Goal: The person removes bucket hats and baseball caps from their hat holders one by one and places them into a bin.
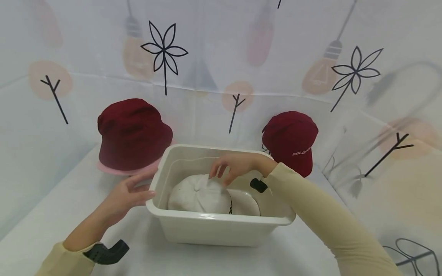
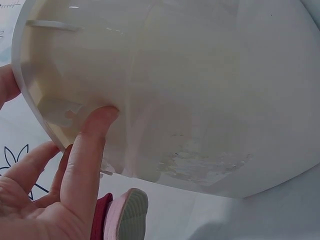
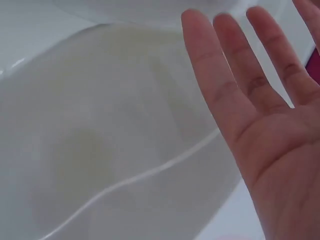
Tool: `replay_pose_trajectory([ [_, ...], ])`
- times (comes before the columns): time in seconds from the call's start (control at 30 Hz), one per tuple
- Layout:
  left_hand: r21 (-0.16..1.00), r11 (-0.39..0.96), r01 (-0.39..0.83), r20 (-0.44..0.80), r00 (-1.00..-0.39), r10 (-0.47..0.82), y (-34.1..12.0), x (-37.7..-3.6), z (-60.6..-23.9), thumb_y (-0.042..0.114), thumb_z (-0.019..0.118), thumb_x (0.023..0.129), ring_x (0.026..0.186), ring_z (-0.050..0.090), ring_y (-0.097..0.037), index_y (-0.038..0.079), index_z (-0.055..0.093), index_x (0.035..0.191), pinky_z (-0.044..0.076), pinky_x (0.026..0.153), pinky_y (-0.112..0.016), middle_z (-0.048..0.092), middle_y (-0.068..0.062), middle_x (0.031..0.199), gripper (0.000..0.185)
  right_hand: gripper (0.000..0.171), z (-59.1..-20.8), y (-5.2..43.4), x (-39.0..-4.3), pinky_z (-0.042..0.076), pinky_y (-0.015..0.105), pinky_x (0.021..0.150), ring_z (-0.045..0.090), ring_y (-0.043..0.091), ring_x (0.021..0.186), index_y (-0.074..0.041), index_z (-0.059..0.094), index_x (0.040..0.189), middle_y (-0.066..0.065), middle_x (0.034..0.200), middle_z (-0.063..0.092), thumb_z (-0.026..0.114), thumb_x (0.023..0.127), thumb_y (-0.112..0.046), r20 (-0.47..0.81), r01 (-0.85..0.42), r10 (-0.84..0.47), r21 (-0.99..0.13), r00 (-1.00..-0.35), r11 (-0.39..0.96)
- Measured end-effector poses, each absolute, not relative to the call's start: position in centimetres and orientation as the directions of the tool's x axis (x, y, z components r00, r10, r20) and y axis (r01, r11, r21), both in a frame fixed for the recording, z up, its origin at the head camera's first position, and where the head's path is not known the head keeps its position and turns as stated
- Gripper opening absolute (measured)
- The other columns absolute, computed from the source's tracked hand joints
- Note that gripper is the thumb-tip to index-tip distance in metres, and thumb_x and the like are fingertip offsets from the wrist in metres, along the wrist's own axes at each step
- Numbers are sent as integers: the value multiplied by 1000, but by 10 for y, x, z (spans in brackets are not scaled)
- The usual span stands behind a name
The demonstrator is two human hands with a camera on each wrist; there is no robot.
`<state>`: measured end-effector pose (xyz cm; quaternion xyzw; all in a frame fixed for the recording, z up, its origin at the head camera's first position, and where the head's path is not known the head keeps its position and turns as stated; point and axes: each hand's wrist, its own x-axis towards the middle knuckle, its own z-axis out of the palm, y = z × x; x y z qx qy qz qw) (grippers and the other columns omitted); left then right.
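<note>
Two hands at work here, both open. The right hand (image 1: 235, 165) hangs over the white cap (image 1: 203, 195), fingertips just about on its crown, gripping nothing. The left hand (image 1: 126, 195) has its straight fingers pressed to the near side wall of the cream tub (image 1: 221, 226).

The cap lies inside the tub, right under the right hand. I'd keep the left hand braced so the tub doesn't slide on the surface (image 1: 51, 214).

Count: one tub, one white cap, one maroon bucket hat (image 1: 132, 134) past the left hand, one maroon cap (image 1: 291, 140) past the right.
</note>
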<state>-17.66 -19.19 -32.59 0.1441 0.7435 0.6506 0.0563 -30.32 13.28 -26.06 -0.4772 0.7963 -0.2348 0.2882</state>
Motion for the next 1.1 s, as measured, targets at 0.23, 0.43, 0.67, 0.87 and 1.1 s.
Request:
replay_pose_trajectory([
  [0.23,984,96,148,112,-946,303,-193,-176,-327,10,64,86,109,56,-11,1,29,144,50,81,-39,32,-21,145,68,52,-274,114,-295,43,30,90,53,19,103,-14,63,117,1,115,52,82,69,-8,-259,-764,-897,-472,-357,440],
  [0.43,984,95,148,112,-944,311,-193,-176,-325,9,65,86,106,57,-8,0,28,144,51,79,-37,30,-23,145,69,48,-288,94,-291,42,29,87,50,16,102,-22,63,115,-2,111,50,81,72,-11,-294,-793,-869,-366,-398,487],
  [0.67,986,87,142,108,-943,313,-193,-177,-324,9,64,86,106,56,-6,-1,29,144,50,80,-38,32,-24,143,69,49,-297,72,-286,37,24,89,48,20,106,-20,63,116,3,112,51,81,72,-13,-323,-839,-878,-306,-353,450],
  [0.87,987,92,135,101,-947,304,-193,-177,-325,9,65,85,107,57,-11,-1,30,143,51,79,-38,34,-24,142,68,62,-310,58,-285,34,21,91,44,13,108,-22,58,127,0,119,51,82,70,-17,-386,-901,-884,-230,-262,368],
  [1.1,986,100,133,98,-950,296,-193,-178,-326,10,65,85,108,57,-15,0,31,143,50,80,-39,34,-23,142,68,61,-307,53,-287,37,22,90,49,21,110,-16,58,127,4,121,52,80,71,-8,-440,-860,-855,-286,-274,422],
])
